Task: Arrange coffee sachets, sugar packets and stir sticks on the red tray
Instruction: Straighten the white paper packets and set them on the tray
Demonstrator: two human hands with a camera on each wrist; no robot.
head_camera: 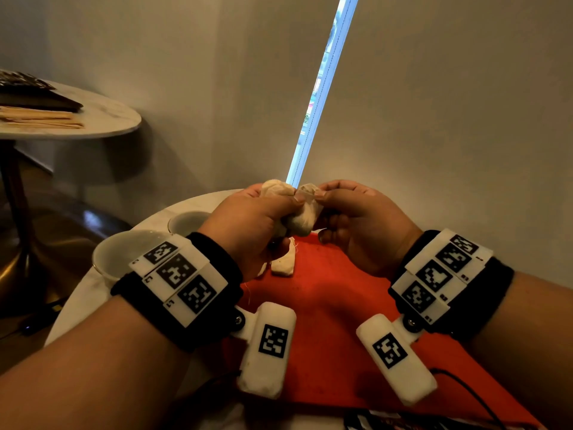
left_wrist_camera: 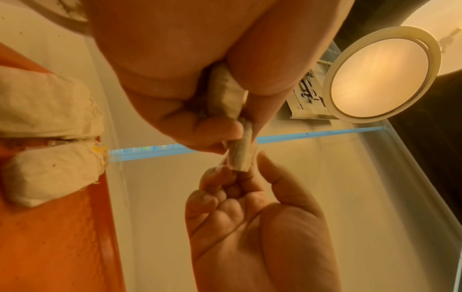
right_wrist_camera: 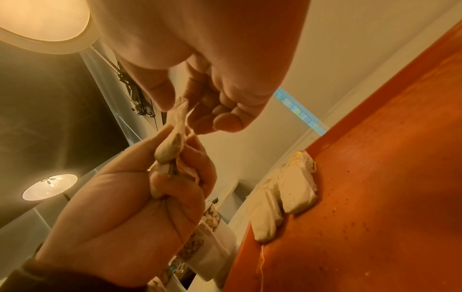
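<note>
Both hands are raised over the far end of the red tray [head_camera: 325,305]. My left hand [head_camera: 288,206] grips a bunch of beige sachets [head_camera: 302,220] in its fist. My right hand [head_camera: 316,193] pinches the top edge of one of these sachets between thumb and forefinger. In the left wrist view that pinched sachet [left_wrist_camera: 241,156] stretches between the two hands; in the right wrist view the same sachet [right_wrist_camera: 175,126] shows. Two more sachets [right_wrist_camera: 297,189] [right_wrist_camera: 265,215] lie side by side at the tray's [right_wrist_camera: 375,197] far left edge, also in the left wrist view [left_wrist_camera: 50,104] [left_wrist_camera: 52,173].
Two white cups [head_camera: 124,256] [head_camera: 189,221] stand on the round marble table [head_camera: 77,311] left of the tray. A side table [head_camera: 108,119] at far left carries wooden stir sticks [head_camera: 40,116] and a dark pack [head_camera: 37,94]. Dark packets [head_camera: 403,423] and a black cable [head_camera: 474,395] lie at the near edge.
</note>
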